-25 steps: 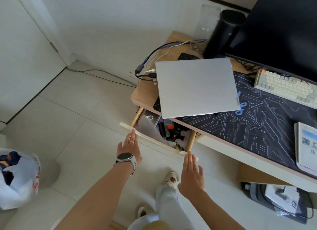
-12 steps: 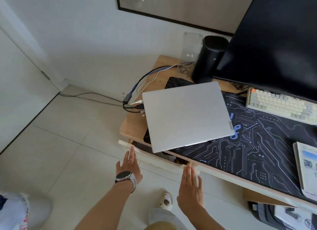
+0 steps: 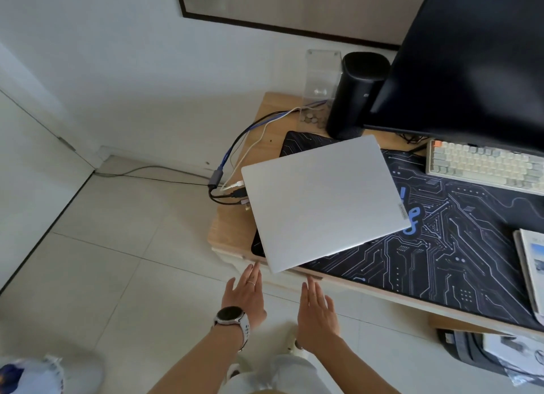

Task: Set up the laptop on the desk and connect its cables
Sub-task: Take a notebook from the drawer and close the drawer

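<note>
While both the left hand (image 3: 245, 296) and right hand (image 3: 316, 311) are hovering flat and empty, the closed laptop (image 3: 322, 199) is lying askew on the table (image 3: 232, 231), corner overhanging, likely rigid, smooth, best gripped by opposite edges.

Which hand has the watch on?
The left hand. A round black watch with a white strap sits on its wrist, and a ring on one finger. The right hand has no watch.

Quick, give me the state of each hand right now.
Left hand: open, fingers flat, holding nothing, fingertips at the desk front edge.
Right hand: open, fingers flat, holding nothing.
</note>
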Motion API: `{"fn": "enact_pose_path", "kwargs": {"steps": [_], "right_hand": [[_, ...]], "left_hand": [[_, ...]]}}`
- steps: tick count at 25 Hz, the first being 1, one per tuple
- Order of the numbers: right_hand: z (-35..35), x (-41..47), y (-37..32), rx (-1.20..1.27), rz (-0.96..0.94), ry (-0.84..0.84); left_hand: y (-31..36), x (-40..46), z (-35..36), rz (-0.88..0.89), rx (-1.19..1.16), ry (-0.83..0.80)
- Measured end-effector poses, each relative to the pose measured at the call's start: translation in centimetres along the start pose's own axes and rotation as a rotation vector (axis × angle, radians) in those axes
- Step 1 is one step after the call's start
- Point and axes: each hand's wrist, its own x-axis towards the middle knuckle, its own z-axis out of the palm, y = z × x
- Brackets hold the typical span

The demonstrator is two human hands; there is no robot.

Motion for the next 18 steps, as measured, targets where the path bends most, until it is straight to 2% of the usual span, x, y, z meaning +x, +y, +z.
{"fn": "enact_pose_path", "kwargs": {"steps": [3, 10, 18], "right_hand": [[-0.9, 0.7, -0.2, 0.011, 0.008, -0.048], [-2.1, 1.3, -1.0, 0.015, 0.017, -0.135], [-2.3, 1.8, -1.7, 0.057, 0.058, -0.186]], "left_hand": [[0.7, 1.3, -0.4, 0.041, 0.016, -0.094], [0.7, 2.5, -0.1, 0.024, -0.002, -0.162], [0.0, 2.7, -0.2, 0.053, -0.019, -0.145]]}}
